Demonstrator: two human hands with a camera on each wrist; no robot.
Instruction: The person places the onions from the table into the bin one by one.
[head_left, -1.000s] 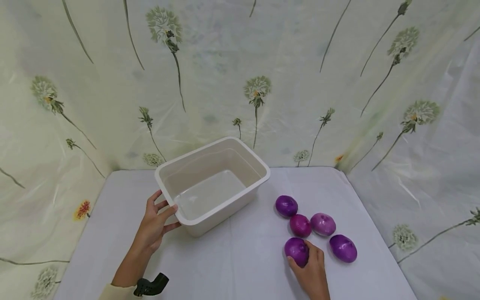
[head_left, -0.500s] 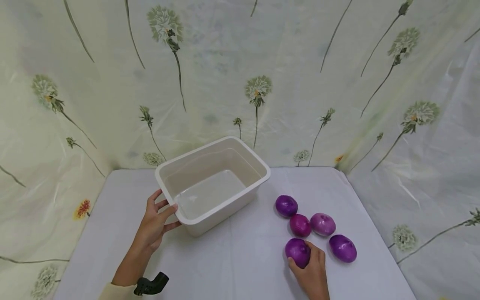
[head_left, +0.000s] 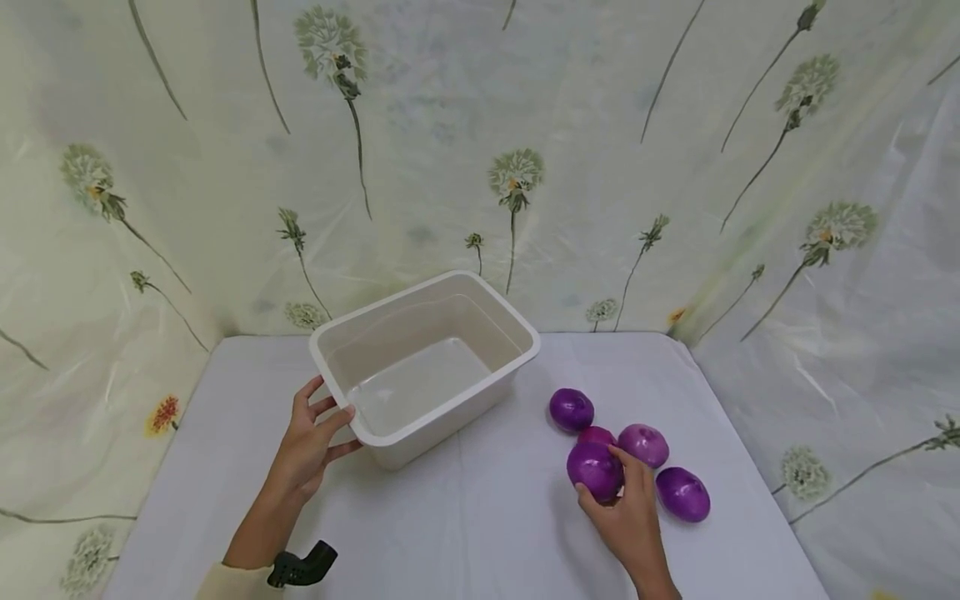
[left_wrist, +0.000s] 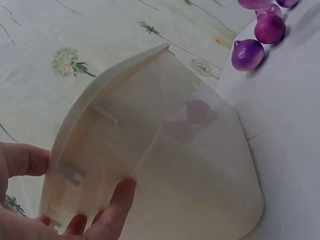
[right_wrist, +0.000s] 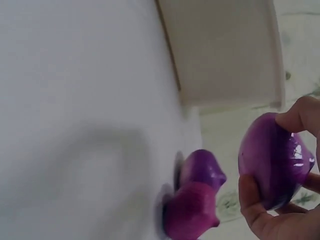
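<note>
A beige plastic basin (head_left: 450,414) stands at an angle on the table, nothing inside it. My left hand (head_left: 306,446) grips its left end, the thumb over the rim and the fingers under it, as the left wrist view also shows. Between the thumb and fingers of my right hand (head_left: 626,517) is a glossy purple onion (head_left: 595,471), lifted off the cloth; the right wrist view shows this onion (right_wrist: 272,160) well above the table. Behind it, partly hidden, lies a magenta onion (head_left: 597,435). Around these are a dark purple onion (head_left: 572,410), a light purple onion (head_left: 643,446) and another purple onion (head_left: 683,494).
A white cloth covers the table (head_left: 450,542). Flower-printed sheeting (head_left: 420,150) rises directly behind the basin and along both sides. The onions on the cloth sit close together, to the right of the basin.
My right hand has raised the purple onion from the cloth and moved it slightly away from me, so it now overlaps the magenta onion. The left hand and basin have stayed put.
</note>
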